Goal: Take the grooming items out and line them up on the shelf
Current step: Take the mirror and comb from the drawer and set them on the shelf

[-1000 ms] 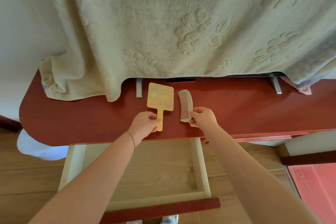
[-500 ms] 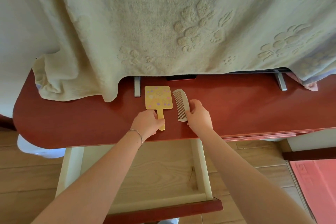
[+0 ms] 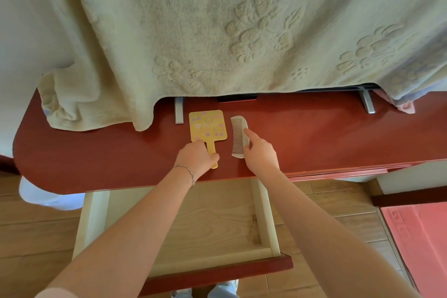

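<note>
A yellow hand mirror (image 3: 208, 126) with pastel prints lies flat on the red-brown shelf (image 3: 314, 135), handle pointing toward me. My left hand (image 3: 197, 158) is closed around that handle. Just to its right lies a white comb (image 3: 238, 135), teeth facing left. My right hand (image 3: 260, 152) rests on the comb's right edge, index finger stretched along its spine, the other fingers curled. Mirror and comb lie side by side, roughly parallel.
A pale green embossed towel (image 3: 217, 31) hangs over something at the back of the shelf, with two metal feet (image 3: 179, 110) showing below it. An open wooden drawer (image 3: 262, 213) sticks out beneath the shelf front. A pink mat (image 3: 420, 237) lies on the floor at right.
My right hand slid forward along the comb from its near end to its spine, nudging the comb straighter. My left hand stayed on the mirror handle.
</note>
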Motion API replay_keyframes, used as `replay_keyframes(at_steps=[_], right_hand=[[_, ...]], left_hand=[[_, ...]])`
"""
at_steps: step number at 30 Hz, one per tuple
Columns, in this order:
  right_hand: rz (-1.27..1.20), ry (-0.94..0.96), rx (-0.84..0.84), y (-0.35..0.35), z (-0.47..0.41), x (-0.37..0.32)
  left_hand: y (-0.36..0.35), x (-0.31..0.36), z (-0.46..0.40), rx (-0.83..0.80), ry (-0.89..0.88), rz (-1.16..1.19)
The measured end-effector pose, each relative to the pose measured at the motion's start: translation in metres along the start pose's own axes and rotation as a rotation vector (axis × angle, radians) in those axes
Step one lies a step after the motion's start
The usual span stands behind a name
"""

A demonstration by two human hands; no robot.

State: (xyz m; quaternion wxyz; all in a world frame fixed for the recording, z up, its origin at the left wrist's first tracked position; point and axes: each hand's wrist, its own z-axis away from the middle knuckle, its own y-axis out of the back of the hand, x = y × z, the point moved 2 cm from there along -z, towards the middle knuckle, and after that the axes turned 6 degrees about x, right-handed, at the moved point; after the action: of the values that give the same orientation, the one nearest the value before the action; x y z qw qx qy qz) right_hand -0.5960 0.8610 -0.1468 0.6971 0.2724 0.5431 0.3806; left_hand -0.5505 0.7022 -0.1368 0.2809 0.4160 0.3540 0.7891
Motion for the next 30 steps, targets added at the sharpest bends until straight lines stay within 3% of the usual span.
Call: replay_keyframes(at_steps=[9,13,18,23,30], right_hand=[[-0.028,0.086,0.009,0.008,0.024,0.007],[0.013,0.332,0.115,0.006,0.052,0.003],[0.187,0.647,0.096,-0.014,0.091,0.002],[0.379,0.764,-0.156,-0.035,0.132,0.01],[0.573,0.834,-0.323,-0.052,0.169,0.027]], left_hand=[[-0.001,-0.006,0.017,0.109,-0.092,-0.033],[0.003,-0.021,0.033,0.207,-0.172,0.045],[0.009,-0.048,0.064,0.317,-0.369,0.065],[0.001,-0.088,0.097,0.35,-0.601,-0.083],[-0.014,-0.14,0.135,0.14,-0.681,-0.35]])
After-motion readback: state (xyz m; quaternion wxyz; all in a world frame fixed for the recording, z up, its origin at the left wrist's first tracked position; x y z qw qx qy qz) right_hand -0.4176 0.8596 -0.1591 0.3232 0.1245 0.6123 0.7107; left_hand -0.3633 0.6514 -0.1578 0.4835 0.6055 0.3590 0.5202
